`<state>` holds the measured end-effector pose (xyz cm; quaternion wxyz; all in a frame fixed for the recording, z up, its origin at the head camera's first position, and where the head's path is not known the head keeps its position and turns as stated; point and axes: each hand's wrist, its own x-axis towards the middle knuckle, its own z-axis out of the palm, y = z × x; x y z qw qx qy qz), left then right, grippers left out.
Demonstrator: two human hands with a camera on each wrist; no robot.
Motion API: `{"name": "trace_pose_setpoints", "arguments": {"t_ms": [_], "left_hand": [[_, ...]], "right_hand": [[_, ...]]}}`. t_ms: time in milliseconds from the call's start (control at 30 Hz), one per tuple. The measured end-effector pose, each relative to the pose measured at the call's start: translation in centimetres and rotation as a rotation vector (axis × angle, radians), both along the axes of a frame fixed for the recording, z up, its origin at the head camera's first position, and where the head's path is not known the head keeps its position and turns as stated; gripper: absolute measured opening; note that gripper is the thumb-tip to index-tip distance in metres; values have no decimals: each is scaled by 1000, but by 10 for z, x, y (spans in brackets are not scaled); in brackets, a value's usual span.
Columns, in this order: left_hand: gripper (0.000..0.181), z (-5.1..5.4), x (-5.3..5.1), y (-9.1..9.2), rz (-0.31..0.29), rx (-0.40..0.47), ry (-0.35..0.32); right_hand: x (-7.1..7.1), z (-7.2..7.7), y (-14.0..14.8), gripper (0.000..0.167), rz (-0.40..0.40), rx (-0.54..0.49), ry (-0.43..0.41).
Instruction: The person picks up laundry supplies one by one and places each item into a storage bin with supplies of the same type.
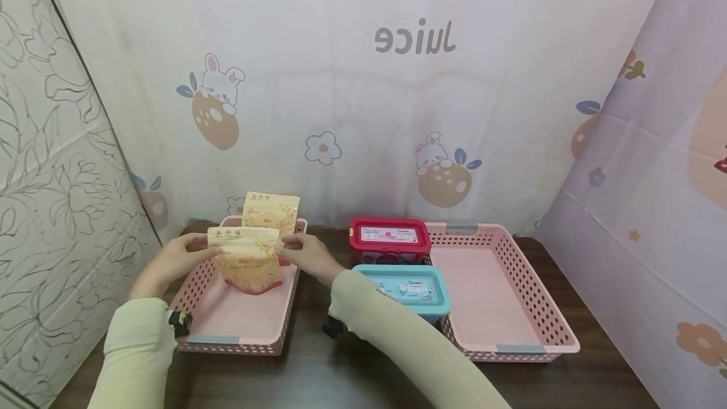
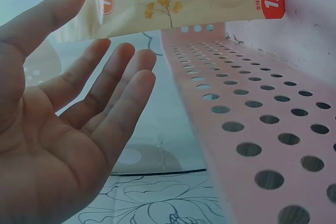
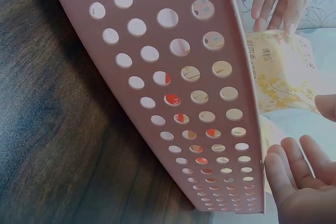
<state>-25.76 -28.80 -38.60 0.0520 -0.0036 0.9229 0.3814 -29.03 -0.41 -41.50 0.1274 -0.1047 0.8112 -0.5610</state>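
Note:
A yellow stand-up pouch (image 1: 250, 264) with a red bottom edge sits upright in the left pink basket (image 1: 233, 327). A matching pouch (image 1: 278, 210) stands behind it, partly hidden. My left hand (image 1: 177, 264) is at the front pouch's left edge; in the left wrist view its thumb overlaps the pouch and its other fingers spread loosely. On the opposite edge is my right hand (image 1: 309, 256), its thumb by the pouch and its fingers apart from the thumb in the right wrist view. Whether either thumb presses the pouch is unclear.
A red lidded box (image 1: 392, 246) and a teal lidded box (image 1: 428, 295) stand between the baskets, against the left side of a larger pink basket (image 1: 494, 295). Dark wood tabletop (image 1: 318, 371) lies below. Printed curtains (image 1: 341, 93) hang behind and at both sides.

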Motion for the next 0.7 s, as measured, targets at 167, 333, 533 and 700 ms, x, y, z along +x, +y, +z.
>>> {"name": "trace_pose_setpoints", "arguments": {"t_ms": [167,333,533,700], "left_hand": [[83,3,3,0,-19,63,64],[80,8,6,-1,-19,77,87],[82,13,11,0,9,61,79],[81,18,15,2,16,64,88]], "right_hand": [[1,3,2,47,14,-3,0],[1,7,3,43,26,-42,-7],[4,14,8,42,18,-69,-33],[7,20,11,43,39,-72,-15]]}}
